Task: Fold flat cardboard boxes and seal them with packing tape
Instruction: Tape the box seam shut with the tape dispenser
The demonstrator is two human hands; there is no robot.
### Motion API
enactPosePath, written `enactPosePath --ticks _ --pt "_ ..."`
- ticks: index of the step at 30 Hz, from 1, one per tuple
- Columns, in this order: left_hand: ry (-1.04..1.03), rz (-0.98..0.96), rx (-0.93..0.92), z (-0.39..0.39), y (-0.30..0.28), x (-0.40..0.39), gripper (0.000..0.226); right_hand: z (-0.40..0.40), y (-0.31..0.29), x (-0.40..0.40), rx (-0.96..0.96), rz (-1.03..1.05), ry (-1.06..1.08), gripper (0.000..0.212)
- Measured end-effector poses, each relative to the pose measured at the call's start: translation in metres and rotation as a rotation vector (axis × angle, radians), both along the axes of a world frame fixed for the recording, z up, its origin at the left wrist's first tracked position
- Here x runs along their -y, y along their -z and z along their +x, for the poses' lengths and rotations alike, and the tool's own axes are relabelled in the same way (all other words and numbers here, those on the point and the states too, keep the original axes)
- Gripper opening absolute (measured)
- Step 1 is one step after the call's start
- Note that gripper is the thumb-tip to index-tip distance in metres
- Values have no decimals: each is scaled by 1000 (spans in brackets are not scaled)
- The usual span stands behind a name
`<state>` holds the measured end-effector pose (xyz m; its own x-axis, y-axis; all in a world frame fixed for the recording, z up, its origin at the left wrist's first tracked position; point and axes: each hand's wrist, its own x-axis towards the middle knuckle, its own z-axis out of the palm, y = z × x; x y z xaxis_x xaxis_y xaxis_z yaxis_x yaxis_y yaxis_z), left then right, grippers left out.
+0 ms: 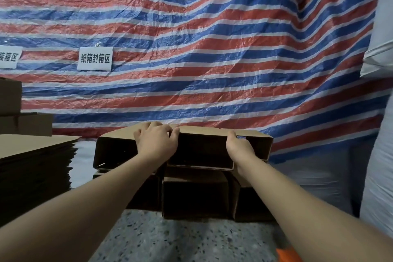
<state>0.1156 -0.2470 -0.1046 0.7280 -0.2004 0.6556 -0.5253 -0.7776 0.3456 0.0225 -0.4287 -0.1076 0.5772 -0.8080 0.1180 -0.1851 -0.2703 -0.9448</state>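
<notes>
A brown cardboard box (204,151) stands opened up on the speckled floor, its dark open side facing me. My left hand (156,139) lies over its top near edge, fingers curled onto the top panel. My right hand (239,147) grips the same edge further right, thumb up on top and fingers hidden inside the box. Lower cardboard flaps (194,195) hang in front beneath the box. No tape is visible.
A tall stack of flat cardboard sheets (36,151) sits at the left. Folded boxes (25,123) are piled at the far left. A striped red, white and blue tarp (191,49) hangs behind. White sacks (380,155) stand at the right. An orange object (288,256) lies at the bottom edge.
</notes>
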Motion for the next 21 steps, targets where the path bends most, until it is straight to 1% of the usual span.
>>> enactPosePath --ticks 3,5,8,12,17,19,21 --pt "-25 77 1 9 10 -1 48 12 10 3 -29 19 -32 69" --pt "-21 47 -10 10 19 -3 45 17 20 5 -30 6 -72 69" --pt "0 -19 21 8 25 -3 38 19 25 6 -43 -34 -102 68" --pt "12 -11 52 2 24 -4 37 14 18 4 -64 -22 -95 73" --pt "11 -12 62 -11 15 -19 41 -4 2 -4 -92 -131 -47 77" --pt "41 -9 57 -20 9 -32 42 -13 -7 -11 -101 -186 -36 76" --pt "57 -5 91 -30 -1 -51 42 -23 -17 -19 -103 -253 -13 73"
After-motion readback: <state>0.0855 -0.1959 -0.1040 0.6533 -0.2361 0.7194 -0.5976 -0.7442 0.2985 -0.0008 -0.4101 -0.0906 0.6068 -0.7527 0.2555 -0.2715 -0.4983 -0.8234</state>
